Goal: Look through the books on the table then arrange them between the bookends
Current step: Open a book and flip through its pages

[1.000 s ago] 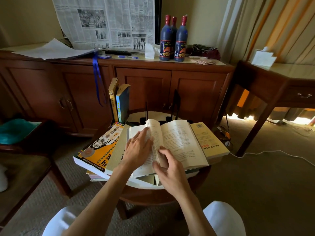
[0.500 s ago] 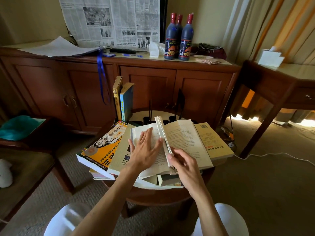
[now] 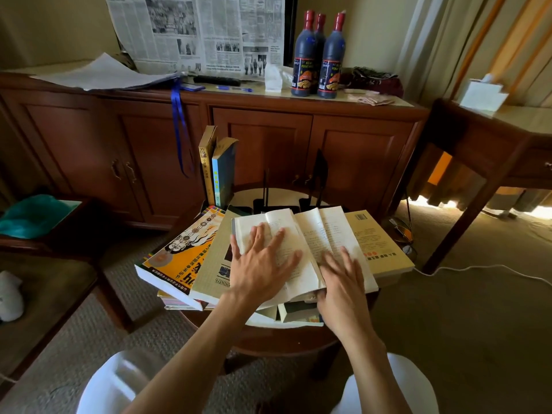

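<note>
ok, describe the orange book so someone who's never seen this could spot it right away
Start at the round table in front of the wooden cabinet, where books lie in a loose pile. The orange book lies flat at the pile's left edge, partly under a beige book. It alone has a bright orange-and-black illustrated cover; its neighbours are plain beige or open white pages.

Dim warm interior; daylight leaking under curtains [image 3: 490, 40] at right; right hand [image 3: 343, 282] motion-blurred; wide-angle bending at frame edges.
</note>
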Demonstrator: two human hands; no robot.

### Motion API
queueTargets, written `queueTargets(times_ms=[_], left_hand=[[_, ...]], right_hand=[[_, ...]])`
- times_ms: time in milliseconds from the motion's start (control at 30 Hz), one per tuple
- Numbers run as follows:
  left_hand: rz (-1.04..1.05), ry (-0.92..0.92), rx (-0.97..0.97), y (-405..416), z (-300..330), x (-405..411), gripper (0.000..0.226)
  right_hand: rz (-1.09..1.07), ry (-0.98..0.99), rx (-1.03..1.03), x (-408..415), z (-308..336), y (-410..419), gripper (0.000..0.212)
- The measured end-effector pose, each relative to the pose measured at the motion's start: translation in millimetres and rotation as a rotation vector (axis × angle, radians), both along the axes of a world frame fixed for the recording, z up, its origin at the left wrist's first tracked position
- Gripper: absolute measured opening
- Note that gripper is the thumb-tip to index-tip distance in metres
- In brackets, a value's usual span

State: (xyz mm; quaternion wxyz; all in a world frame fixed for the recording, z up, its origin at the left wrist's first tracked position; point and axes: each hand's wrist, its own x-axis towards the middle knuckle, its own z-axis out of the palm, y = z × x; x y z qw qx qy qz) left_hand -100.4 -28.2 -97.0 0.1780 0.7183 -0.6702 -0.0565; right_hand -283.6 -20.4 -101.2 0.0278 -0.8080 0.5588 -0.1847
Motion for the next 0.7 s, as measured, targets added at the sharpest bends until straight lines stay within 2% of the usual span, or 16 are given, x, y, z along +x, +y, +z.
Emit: queueTargets(times_ms=[67,133,233,300,400,467,500,567,633,700], left_hand=[[0.006,-0.008,-0.005,0,-8,-2,0.080],[0.000,-0.021,-0.030,4,-16,0,0.076],[-0.009,0.022,-0.037,6,-18,3,0.072],[-0.013,0.206,-0.014,2,-6,2,0.076],[0.019,0.586,-0.016,-6,23,5,0.087],[0.023,0.688,-0.101,-10,35,8,0.087],[0.019,0.618,-0.143,-14,38,11,0.087],[0.027,0.354,-0.140,-18,38,17,0.091],[0.018,0.125,-0.036,-17,22,26,0.079],[-0.030,0.035,0.038,-8,3,31,0.066]], right_hand=[[0.058,0.078,-0.002,1,8,-8,0.047],[0.105,0.070,0.015,5,14,-16,0.045],[0.096,0.078,0.071,10,18,-24,0.061],[0.067,0.121,0.102,17,16,-24,0.078],[0.004,0.104,0.120,31,12,-17,0.094],[-0.032,0.140,0.118,38,10,-13,0.115],[-0.046,0.148,0.137,41,9,-12,0.119],[-0.068,0.133,0.163,44,5,-11,0.119],[-0.071,0.110,0.123,45,1,-8,0.116],[-0.052,0.085,0.113,44,-3,-6,0.117]])
